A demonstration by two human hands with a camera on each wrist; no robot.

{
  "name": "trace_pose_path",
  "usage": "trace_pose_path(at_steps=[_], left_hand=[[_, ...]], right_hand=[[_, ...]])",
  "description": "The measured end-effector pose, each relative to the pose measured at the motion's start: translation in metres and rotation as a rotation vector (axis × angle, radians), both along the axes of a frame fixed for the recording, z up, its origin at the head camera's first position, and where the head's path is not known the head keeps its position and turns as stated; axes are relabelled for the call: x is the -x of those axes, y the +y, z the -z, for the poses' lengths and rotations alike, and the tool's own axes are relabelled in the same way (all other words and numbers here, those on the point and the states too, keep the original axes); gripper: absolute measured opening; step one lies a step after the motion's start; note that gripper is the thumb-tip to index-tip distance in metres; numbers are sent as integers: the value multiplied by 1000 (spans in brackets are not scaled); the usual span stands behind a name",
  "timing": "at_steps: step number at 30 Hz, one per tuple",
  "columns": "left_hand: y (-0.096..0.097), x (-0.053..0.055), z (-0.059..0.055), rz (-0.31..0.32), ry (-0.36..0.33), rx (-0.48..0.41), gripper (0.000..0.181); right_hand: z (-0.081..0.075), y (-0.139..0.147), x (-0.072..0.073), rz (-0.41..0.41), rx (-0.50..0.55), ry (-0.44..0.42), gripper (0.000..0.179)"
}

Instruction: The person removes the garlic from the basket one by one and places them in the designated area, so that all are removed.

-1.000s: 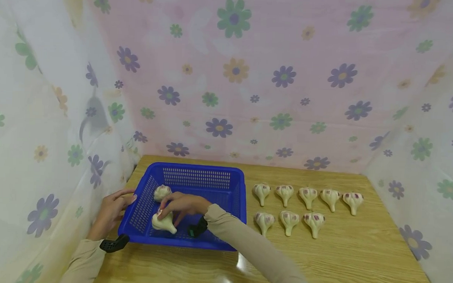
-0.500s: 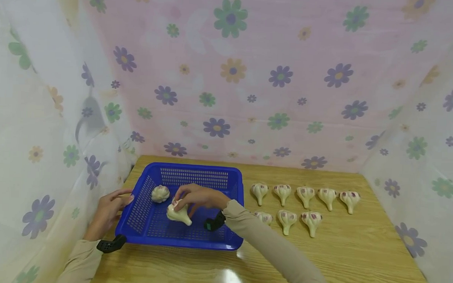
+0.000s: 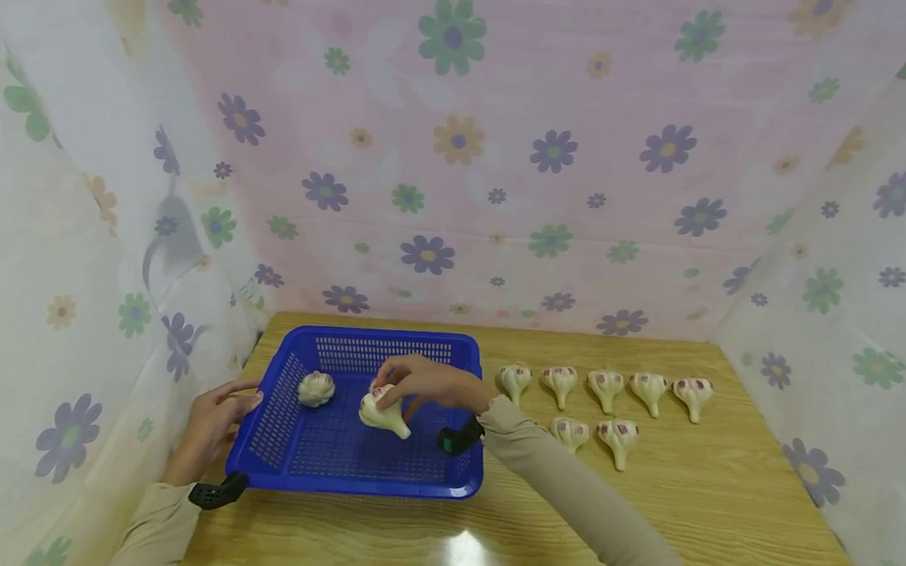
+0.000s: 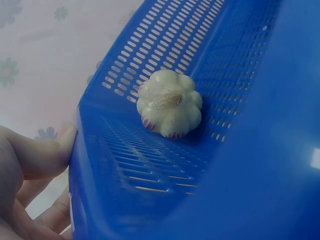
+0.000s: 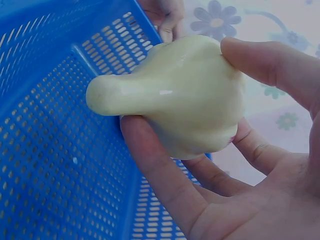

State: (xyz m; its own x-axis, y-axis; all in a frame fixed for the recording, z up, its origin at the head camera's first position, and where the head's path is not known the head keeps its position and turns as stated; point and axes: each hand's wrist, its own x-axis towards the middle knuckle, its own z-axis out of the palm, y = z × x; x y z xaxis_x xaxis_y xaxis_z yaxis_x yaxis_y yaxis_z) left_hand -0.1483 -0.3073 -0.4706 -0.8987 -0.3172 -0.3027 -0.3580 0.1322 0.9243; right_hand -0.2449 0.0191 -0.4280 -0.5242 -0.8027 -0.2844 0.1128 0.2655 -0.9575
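Observation:
My right hand (image 3: 430,382) holds a garlic bulb (image 3: 381,410) above the floor of the blue plastic basket (image 3: 352,485). In the right wrist view, the thumb and fingers (image 5: 160,170) grip the pale bulb (image 5: 200,95), its thick stem pointing left. Another garlic bulb (image 3: 317,389), purple-streaked with a tuft of roots, lies by the basket's left wall; the left wrist view shows this bulb (image 4: 169,102) closer. My left hand (image 3: 212,424) grips the basket's left rim, thumb (image 4: 62,142) on the edge; the ends of the other fingers are partly hidden.
To the basket's right, several garlic bulbs (image 3: 605,390) form a back row on the wooden table (image 3: 639,523). A shorter front row (image 3: 618,439) is partly covered by my right sleeve (image 3: 566,478). Flower-printed cloth (image 3: 502,151) surrounds the table at the back and sides.
My right hand has lifted the garlic bulb off the left part of the basket and carried it rightward. The left hand stays at the rim. The view has shifted slightly.

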Motion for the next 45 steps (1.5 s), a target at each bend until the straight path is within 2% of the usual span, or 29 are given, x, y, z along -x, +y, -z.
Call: trace_pose_path(at_steps=[8, 11, 18, 25, 28, 35, 38, 45], left_hand=[[-1, 0, 1, -2, 3, 4, 49], [-2, 1, 2, 15, 2, 12, 52], [-2, 3, 2, 7, -8, 18, 51], [-9, 6, 10, 29, 0, -4, 49], [-10, 8, 12, 11, -20, -11, 44], [-5, 5, 4, 39, -23, 21, 54], [-3, 5, 2, 25, -39, 7, 54], [-3, 6, 4, 21, -49, -5, 54]], right_hand=[[-8, 23, 4, 26, -5, 55, 29], [-11, 32, 5, 27, 2, 61, 29], [-19, 50, 5, 37, 10, 72, 31], [-26, 67, 4, 60, 7, 96, 31], [-28, 74, 4, 78, 2, 111, 32], [-31, 93, 3, 105, 2, 114, 33], [-32, 101, 2, 114, 2, 118, 33], [-33, 116, -1, 137, 16, 107, 39]])
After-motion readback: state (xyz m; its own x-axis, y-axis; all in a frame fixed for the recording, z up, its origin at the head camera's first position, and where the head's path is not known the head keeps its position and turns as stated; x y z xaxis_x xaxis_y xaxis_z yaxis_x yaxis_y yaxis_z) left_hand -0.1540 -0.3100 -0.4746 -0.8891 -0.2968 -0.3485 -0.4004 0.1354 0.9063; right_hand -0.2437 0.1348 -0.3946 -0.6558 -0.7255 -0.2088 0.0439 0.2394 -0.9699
